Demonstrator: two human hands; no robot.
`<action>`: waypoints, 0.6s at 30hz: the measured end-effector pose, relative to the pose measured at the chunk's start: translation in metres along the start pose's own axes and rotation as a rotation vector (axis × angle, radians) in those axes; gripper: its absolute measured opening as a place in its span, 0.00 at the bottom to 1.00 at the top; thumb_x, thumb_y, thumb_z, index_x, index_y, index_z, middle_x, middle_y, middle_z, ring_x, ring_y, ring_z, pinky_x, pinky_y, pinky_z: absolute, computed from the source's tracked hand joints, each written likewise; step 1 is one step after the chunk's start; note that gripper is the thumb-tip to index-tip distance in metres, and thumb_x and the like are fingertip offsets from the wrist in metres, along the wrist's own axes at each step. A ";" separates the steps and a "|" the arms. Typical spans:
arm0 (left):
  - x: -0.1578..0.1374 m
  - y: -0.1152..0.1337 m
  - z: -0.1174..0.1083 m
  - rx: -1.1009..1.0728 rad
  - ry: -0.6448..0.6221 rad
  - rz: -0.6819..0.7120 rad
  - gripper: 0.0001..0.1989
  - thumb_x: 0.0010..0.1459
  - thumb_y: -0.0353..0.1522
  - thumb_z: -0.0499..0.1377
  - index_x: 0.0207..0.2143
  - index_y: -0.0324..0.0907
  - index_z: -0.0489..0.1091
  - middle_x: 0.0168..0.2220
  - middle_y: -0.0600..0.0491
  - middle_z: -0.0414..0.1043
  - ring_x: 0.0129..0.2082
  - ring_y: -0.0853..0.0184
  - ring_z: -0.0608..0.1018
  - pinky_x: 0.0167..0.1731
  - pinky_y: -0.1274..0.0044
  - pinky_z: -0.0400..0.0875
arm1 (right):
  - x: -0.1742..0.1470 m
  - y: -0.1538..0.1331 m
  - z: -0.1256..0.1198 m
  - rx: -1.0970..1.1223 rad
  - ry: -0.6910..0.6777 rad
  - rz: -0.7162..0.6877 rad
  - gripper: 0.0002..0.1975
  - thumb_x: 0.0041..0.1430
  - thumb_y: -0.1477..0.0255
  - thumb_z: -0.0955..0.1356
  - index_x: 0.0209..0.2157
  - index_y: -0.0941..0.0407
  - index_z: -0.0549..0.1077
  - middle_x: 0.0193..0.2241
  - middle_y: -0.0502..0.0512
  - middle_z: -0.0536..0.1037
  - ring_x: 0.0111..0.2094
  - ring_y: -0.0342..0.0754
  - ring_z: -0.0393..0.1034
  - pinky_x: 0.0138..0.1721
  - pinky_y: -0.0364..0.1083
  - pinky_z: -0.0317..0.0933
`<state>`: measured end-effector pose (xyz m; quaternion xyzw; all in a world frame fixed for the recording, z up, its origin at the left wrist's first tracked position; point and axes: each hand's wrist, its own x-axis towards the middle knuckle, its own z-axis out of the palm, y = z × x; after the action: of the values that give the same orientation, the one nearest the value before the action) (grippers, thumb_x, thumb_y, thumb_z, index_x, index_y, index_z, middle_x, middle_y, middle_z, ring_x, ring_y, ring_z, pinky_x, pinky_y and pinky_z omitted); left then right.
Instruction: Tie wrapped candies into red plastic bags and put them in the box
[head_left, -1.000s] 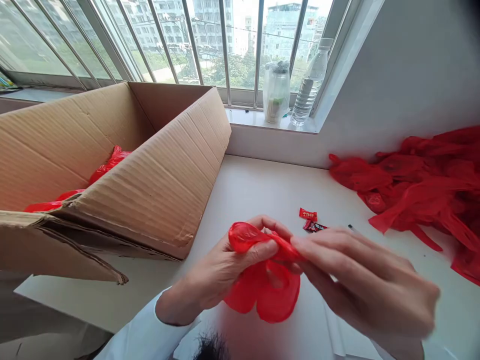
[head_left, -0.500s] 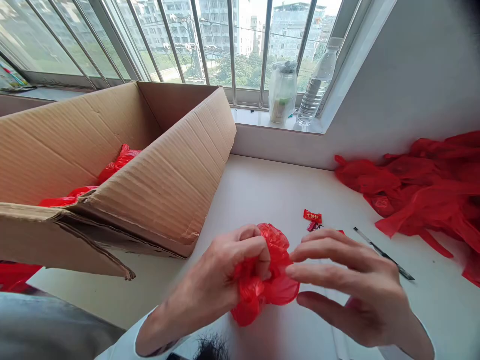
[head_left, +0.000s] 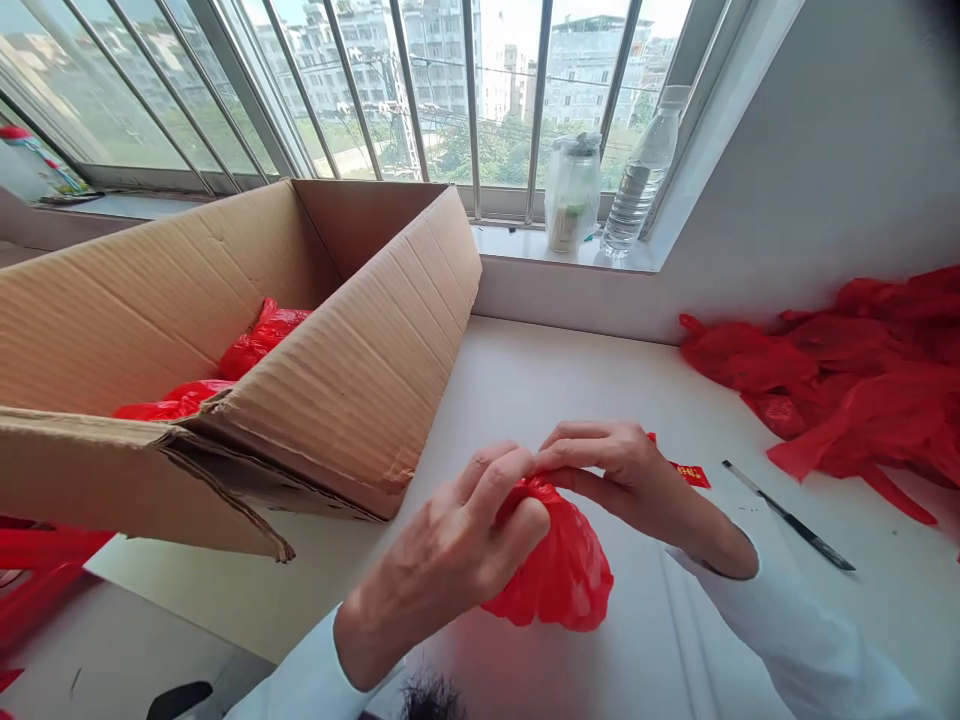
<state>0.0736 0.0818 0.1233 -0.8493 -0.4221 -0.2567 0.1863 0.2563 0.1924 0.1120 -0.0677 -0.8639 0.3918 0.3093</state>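
Note:
A bulging red plastic bag (head_left: 574,575) rests on the white table, its gathered top between both hands. My left hand (head_left: 476,525) is closed around the gathered neck from the left side. From the right, the fingertips of my right hand (head_left: 607,465) pinch the top of the bag, close against my left fingers. What the bag contains is hidden. Just behind my right hand lie small red packets (head_left: 688,474), partly covered by it.
An open cardboard box (head_left: 360,370) on the left holds red bags (head_left: 266,335). A knife (head_left: 791,518) lies to the right, before a heap of red fabric bags (head_left: 847,365). On the sill stand a water bottle (head_left: 643,175) and a bagged cup (head_left: 572,195).
My right hand has moved in from the right, from spread fingers to pinching the bag's top. The bag now sits rounder, neck up. The view has shifted slightly.

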 end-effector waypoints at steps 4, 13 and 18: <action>-0.024 0.003 -0.003 -0.155 -0.163 -0.073 0.06 0.64 0.24 0.48 0.33 0.40 0.60 0.49 0.43 0.63 0.44 0.62 0.74 0.41 0.72 0.77 | -0.025 0.006 -0.017 -0.185 -0.081 0.027 0.12 0.69 0.73 0.62 0.43 0.54 0.77 0.35 0.53 0.78 0.35 0.40 0.72 0.36 0.40 0.63; -0.120 0.029 0.026 -0.356 -0.292 -0.457 0.11 0.55 0.18 0.50 0.34 0.42 0.61 0.52 0.45 0.61 0.57 0.56 0.66 0.58 0.56 0.66 | -0.085 0.077 -0.025 -0.354 -0.174 0.357 0.15 0.69 0.67 0.61 0.35 0.55 0.78 0.32 0.56 0.80 0.33 0.47 0.75 0.36 0.47 0.71; -0.142 0.031 0.028 -0.515 -0.292 -0.667 0.15 0.54 0.36 0.65 0.41 0.42 0.64 0.60 0.40 0.53 0.63 0.47 0.60 0.57 0.58 0.67 | -0.064 0.029 0.017 -0.633 -0.173 0.220 0.28 0.62 0.58 0.66 0.61 0.51 0.64 0.59 0.65 0.68 0.57 0.57 0.67 0.47 0.54 0.72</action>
<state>0.0339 -0.0094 0.0130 -0.7127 -0.6172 -0.2768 -0.1858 0.2940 0.1789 0.0516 -0.2195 -0.9532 0.1395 0.1543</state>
